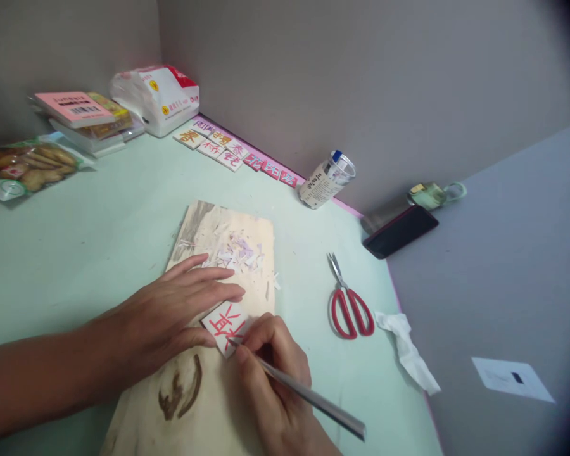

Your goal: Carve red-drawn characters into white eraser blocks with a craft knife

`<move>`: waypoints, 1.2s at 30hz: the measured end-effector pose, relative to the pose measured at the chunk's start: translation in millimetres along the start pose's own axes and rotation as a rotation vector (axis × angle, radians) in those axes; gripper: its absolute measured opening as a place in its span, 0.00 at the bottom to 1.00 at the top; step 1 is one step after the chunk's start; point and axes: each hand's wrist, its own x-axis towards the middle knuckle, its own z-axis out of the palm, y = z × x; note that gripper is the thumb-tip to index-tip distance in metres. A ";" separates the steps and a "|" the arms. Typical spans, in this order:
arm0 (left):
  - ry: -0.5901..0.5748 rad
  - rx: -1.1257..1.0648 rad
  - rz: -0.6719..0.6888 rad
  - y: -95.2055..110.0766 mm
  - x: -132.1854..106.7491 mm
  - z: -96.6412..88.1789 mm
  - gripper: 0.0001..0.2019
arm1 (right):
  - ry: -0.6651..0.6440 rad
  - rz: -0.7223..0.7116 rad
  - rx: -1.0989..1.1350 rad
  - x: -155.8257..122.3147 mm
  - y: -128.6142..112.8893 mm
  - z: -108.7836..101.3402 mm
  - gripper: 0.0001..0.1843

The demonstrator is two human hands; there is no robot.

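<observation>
A small white square (227, 326) marked with a red character lies on a wooden board (259, 231). My left hand (180, 310) rests flat beside it, fingers spread, with fingertips and thumb at the square's left and upper edges. In my right hand (275, 373) is a slim metal craft knife (318, 400), gripped like a pen. Its tip meets the lower part of the red character, though the exact blade shape is too small to make out. Purple and white shavings (242, 250) are scattered on the board above my left hand.
Red-handled scissors (346, 307) and a crumpled tissue (408, 348) lie to the right. Behind stand a clear jar (325, 180) and a phone (401, 231). Several character tiles (232, 158) line the wall. Snack bag (28, 164), booklets (76, 109) and tissue pack (159, 98) are at left.
</observation>
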 end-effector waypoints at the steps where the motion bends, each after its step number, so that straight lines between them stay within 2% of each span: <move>1: 0.001 -0.010 -0.006 -0.1 -0.9 0.4 0.23 | -0.001 0.002 0.006 0.4 -0.5 -0.2 0.10; 9: -0.036 -0.009 -0.015 -0.9 -3.0 -4.0 0.22 | -0.037 0.072 -0.069 -1.4 -7.6 -6.2 0.11; 15: -0.011 0.009 -0.003 -1.3 -3.0 -1.7 0.21 | 0.009 0.045 -0.062 -2.9 -0.4 -0.2 0.10; 19: -0.055 -0.024 -0.046 -2.2 -6.3 -2.7 0.24 | 0.079 0.022 -0.038 -4.4 5.4 5.2 0.11; 27: -0.047 -0.073 -0.061 -2.1 -6.1 -4.1 0.25 | 0.004 0.053 -0.052 -3.6 -5.7 -3.2 0.11; 33: -0.060 -0.078 -0.068 -1.8 -5.2 -4.8 0.25 | 0.021 0.044 0.023 -6.8 5.1 1.8 0.11; 36: -0.074 -0.065 -0.059 -3.1 -6.5 -3.7 0.26 | 0.042 0.085 0.068 -11.2 10.1 4.8 0.12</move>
